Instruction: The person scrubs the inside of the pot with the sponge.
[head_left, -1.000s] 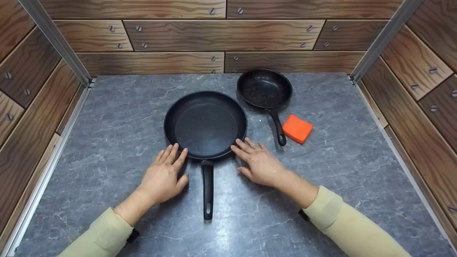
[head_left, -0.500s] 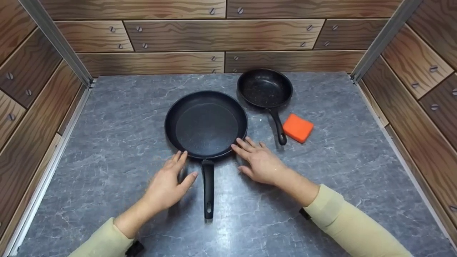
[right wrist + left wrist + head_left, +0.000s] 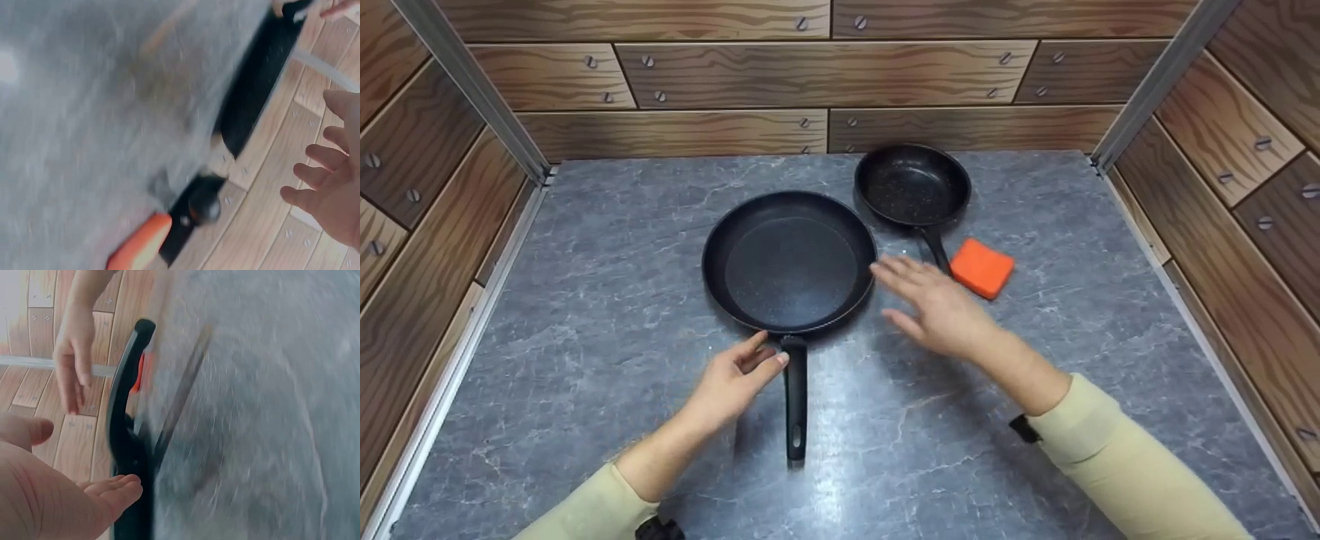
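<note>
A large black frying pan [image 3: 791, 262] lies on the table with its handle [image 3: 796, 405] towards me. My left hand [image 3: 731, 382] is at the near rim beside the handle's base, its thumb tip close to the handle. In the left wrist view, thumb and fingers stand apart and the handle [image 3: 121, 394] is not enclosed. My right hand [image 3: 945, 307] is off the pan's right side, fingers extended, and in the head view it covers the handle end of a smaller black frying pan [image 3: 913, 184]. An orange sponge [image 3: 982, 268] lies beside that handle.
Wood-patterned panels [image 3: 825, 75] wall the back and both sides of the grey marbled table [image 3: 600, 247]. Metal posts [image 3: 472, 82] stand in the back corners. Both wrist views are partly blurred.
My left hand has shifted right along the near rim to the handle's base. My right hand has left the large pan's rim and moved up and right. The pans and sponge have stayed put.
</note>
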`<state>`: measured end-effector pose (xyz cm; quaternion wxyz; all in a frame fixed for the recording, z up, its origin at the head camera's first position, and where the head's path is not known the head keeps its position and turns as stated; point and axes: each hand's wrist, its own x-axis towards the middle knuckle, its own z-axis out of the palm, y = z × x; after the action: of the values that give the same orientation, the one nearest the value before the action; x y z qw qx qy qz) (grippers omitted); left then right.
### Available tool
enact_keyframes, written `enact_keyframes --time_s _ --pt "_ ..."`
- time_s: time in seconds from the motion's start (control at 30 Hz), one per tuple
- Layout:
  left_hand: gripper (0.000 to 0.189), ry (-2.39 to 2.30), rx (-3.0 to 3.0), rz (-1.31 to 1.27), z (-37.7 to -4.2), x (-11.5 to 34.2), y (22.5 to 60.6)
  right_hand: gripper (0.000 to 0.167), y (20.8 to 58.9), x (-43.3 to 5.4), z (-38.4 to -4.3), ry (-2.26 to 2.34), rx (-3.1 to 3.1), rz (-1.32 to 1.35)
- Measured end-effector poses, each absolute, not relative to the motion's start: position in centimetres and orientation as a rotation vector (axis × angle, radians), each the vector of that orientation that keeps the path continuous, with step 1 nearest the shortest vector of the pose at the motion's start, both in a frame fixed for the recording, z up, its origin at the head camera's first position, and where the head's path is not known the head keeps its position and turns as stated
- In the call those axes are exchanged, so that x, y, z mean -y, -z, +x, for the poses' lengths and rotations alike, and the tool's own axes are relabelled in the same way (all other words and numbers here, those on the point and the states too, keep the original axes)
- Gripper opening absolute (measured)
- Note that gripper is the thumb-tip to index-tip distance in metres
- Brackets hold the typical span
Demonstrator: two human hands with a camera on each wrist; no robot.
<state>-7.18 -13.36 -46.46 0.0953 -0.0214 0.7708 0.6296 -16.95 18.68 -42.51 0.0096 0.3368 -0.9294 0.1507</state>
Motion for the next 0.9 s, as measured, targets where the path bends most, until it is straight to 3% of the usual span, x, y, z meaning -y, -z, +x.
enact_keyframes --time_s 0.43,0.9 --pt "0.076 -2.091 -1.919 -0.343 -8.3 11.5 48.6 0.065 40.0 -25.9 -20.3 -0.547 2.698 0.846" --pt "0.076 -2.145 -1.841 -0.416 -9.3 11.0 50.3 0.062 43.9 -31.5 -23.4 -0.509 2.968 0.565"
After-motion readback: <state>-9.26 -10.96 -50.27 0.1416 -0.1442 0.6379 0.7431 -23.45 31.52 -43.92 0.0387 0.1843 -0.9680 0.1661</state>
